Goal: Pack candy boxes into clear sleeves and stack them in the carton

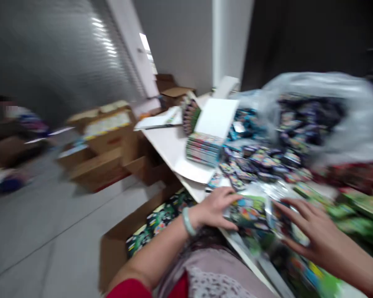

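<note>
Reaching in from both sides, the left hand (216, 209) and right hand (311, 225) meet at a colourful printed packet (251, 209), which sits near the front edge of the white surface (169, 147). On the left hand the thumb and fingers are spread, with the packet's left end between them; honestly can't tell if they're actually clamped on it, too much blur. Right hand's fingers are curved and apart around the packet's other end, next to some shiny clear wrap, and again I can't tell whether they're gripping anything. There's a pale green bangle (189, 222) on the left wrist.

Just beyond the hands is a pile of small dark shiny packets (267, 161), with a neat stack of printed cards (203, 150) to the left of it and a big clear plastic bag (357, 128) full of more dark stuff behind. Green packets (360, 215) lie over to the right, pretty smeared. Below the left forearm is an open cardboard box (112, 256) with dark patterned packs (160, 217) in it, and more cartons (96, 169) sit on the floor further off.
</note>
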`<act>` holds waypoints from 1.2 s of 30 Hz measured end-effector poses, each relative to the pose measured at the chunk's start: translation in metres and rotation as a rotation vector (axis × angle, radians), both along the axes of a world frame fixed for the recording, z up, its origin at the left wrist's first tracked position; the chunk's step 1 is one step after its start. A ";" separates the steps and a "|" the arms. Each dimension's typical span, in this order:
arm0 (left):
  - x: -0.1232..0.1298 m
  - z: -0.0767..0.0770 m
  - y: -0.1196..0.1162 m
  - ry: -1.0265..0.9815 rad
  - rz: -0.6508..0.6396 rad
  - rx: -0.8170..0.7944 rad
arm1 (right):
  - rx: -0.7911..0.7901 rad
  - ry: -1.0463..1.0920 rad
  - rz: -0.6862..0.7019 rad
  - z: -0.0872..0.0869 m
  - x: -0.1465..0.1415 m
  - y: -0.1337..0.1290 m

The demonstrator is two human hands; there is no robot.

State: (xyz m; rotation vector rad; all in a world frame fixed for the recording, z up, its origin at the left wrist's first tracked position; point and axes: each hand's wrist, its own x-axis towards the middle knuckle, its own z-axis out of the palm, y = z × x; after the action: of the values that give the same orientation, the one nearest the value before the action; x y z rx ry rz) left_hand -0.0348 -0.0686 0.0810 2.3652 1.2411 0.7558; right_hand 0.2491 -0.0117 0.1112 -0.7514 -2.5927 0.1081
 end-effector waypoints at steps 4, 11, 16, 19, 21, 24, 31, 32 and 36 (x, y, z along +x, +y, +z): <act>-0.005 0.003 0.020 -0.012 -0.017 -0.064 | -0.137 -0.108 -0.087 0.014 0.016 0.007; 0.004 -0.005 0.032 0.035 -0.016 -0.009 | -0.164 -0.049 -0.208 0.023 0.016 0.007; 0.003 -0.007 0.033 0.049 -0.059 0.004 | -0.244 -0.159 -0.028 0.020 0.021 0.002; 0.006 -0.010 0.031 0.051 -0.102 -0.021 | -0.327 -0.174 0.059 0.018 0.022 0.006; 0.011 -0.012 0.029 0.035 -0.106 -0.046 | -0.405 -0.098 0.063 0.015 0.019 0.008; 0.016 -0.013 0.027 0.013 -0.065 -0.067 | -0.484 0.086 0.000 0.007 0.014 0.008; 0.022 -0.012 0.029 0.000 0.033 0.018 | -0.674 0.352 -0.294 -0.016 0.006 -0.014; 0.024 -0.011 0.029 -0.008 0.035 0.015 | -0.740 0.413 -0.291 -0.018 0.005 -0.016; 0.038 -0.006 0.027 -0.049 0.006 -0.032 | -0.908 0.585 -0.336 -0.021 0.002 -0.018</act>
State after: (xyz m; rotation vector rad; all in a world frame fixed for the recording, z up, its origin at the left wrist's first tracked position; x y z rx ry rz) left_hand 0.0028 -0.0414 0.0753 2.3045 1.2317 0.7845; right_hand 0.2511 -0.0297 0.0905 -1.2046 -1.7500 1.2444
